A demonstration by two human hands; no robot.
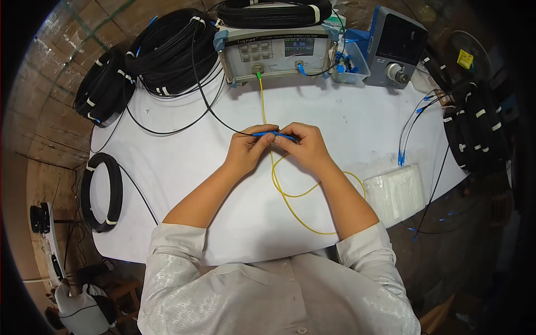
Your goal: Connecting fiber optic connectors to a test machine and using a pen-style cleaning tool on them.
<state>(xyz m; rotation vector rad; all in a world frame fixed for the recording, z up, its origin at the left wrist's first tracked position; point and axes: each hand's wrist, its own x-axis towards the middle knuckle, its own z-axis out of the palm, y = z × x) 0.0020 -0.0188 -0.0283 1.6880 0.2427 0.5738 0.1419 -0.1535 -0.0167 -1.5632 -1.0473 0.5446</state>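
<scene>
1. Left hand [245,149] pinches the blue connector [264,134], fingers closed round it.
2. Right hand [304,145] grips the same connector's other end, fingertips touching the left's.
3. Yellow cable [286,196] loops just below both wrists.

A cable-testing workshop — a grey bench tester [273,50] with a lit screen, black cable coils [167,53] on a white-covered table [184,156].
</scene>
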